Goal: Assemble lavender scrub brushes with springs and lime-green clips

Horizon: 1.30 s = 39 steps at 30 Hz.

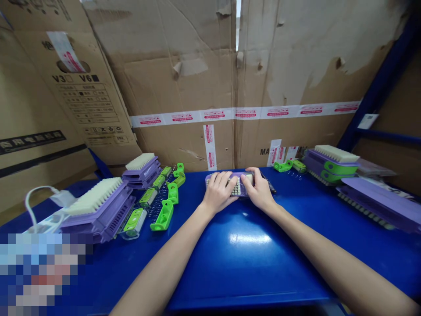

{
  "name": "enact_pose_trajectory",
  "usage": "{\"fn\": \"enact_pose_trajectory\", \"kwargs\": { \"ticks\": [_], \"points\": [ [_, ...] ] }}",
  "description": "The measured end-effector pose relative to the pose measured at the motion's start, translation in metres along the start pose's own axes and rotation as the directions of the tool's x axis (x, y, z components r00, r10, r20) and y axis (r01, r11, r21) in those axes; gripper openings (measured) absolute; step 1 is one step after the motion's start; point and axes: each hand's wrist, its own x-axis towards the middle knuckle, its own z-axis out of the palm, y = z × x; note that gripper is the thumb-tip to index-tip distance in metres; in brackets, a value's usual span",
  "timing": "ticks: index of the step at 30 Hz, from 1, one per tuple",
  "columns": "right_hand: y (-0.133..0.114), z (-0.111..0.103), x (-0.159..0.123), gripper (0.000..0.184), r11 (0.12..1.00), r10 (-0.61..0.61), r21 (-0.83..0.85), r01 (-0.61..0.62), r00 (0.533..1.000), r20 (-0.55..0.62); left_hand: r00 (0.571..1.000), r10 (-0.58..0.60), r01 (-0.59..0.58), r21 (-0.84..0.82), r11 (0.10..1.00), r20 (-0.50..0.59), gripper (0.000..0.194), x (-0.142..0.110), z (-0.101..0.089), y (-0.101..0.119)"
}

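A purple brush [242,188] with cream bristles facing up lies on the blue table, mostly covered by my fingers. My left hand [219,189] is wrapped over its left part, fingertips on the bristles. My right hand [258,188] grips the right end, thumb pressed on top. A dark slim item [271,186] shows partly behind my right hand; I cannot make out what it is.
On the left stand stacked purple brush parts [101,206], clear-cased green pieces [134,221], small springs [157,204] and green clips [163,216]. More purple brushes [332,164] and a green clip [283,166] lie right. Cardboard [184,87] walls the back of the blue table [250,272].
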Motion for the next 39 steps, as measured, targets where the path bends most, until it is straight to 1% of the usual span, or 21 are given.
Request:
{"fn": "enact_pose_trajectory", "kwargs": {
  "ticks": [3,6,8,9,12,14,16,18,21,23,25,28,32,36,39],
  "points": [
    [0.002,0.001,0.002,0.041,0.997,0.06,0.056,-0.06,0.998,-0.01,0.999,-0.026,0.028,0.035,0.999,-0.03,0.051,0.001,0.001,0.0],
    [0.009,0.003,0.006,0.046,0.976,0.198,0.093,-0.196,0.98,-0.013,0.994,-0.097,0.099,0.046,0.994,-0.042,0.062,0.001,0.001,-0.004],
    [0.014,0.003,0.008,0.048,0.958,0.276,0.076,-0.276,0.961,0.011,0.991,-0.135,0.136,0.039,0.99,-0.018,0.068,0.0,-0.001,-0.009],
    [0.016,0.003,0.009,0.048,0.955,0.29,0.053,-0.291,0.957,0.019,0.988,-0.151,0.151,0.034,0.988,0.004,0.069,0.0,-0.001,-0.011],
    [0.021,0.0,0.01,0.045,0.963,0.258,-0.081,-0.259,0.966,-0.019,0.981,-0.18,0.178,0.027,0.984,0.071,0.069,0.0,-0.003,-0.016],
    [0.022,-0.002,0.01,0.043,0.956,0.213,-0.199,-0.217,0.976,-0.041,0.977,-0.19,0.186,0.047,0.981,0.096,0.068,0.0,-0.003,-0.017],
    [0.022,-0.005,0.011,0.041,0.939,0.173,-0.295,-0.175,0.984,-0.035,0.967,-0.23,0.221,0.082,0.972,0.109,0.068,0.0,-0.003,-0.016],
    [0.02,-0.008,0.011,0.039,0.923,0.14,-0.36,-0.138,0.99,-0.02,0.946,-0.303,0.289,0.124,0.949,0.117,0.064,0.0,-0.003,-0.015],
    [0.018,-0.01,0.011,0.037,0.908,0.105,-0.409,-0.097,0.994,-0.002,0.9,-0.42,0.394,0.197,0.898,0.117,0.054,0.001,-0.003,-0.013],
    [0.017,-0.01,0.011,0.035,0.903,0.085,-0.425,-0.07,0.996,0.016,0.872,-0.477,0.441,0.247,0.863,0.109,0.05,0.001,-0.003,-0.013],
    [0.017,-0.01,0.011,0.033,0.898,0.079,-0.437,-0.052,0.996,0.044,0.856,-0.507,0.464,0.289,0.838,0.096,0.047,0.001,-0.003,-0.013],
    [0.016,-0.009,0.011,0.032,0.893,0.083,-0.448,-0.041,0.994,0.075,0.858,-0.507,0.456,0.333,0.825,0.081,0.046,0.002,-0.004,-0.012],
    [0.015,-0.01,0.011,0.032,0.894,0.087,-0.447,-0.044,0.993,0.077,0.877,-0.472,0.417,0.345,0.841,0.089,0.052,0.005,-0.008,-0.007],
    [0.013,-0.01,0.01,0.031,0.888,0.102,-0.458,-0.053,0.991,0.084,0.888,-0.444,0.387,0.324,0.864,0.123,0.055,0.009,-0.011,0.003],
    [0.013,-0.009,0.009,0.032,0.883,0.098,-0.467,-0.037,0.99,0.106,0.906,-0.388,0.329,0.294,0.897,0.169,0.051,0.011,-0.012,0.011]
  ]
}}
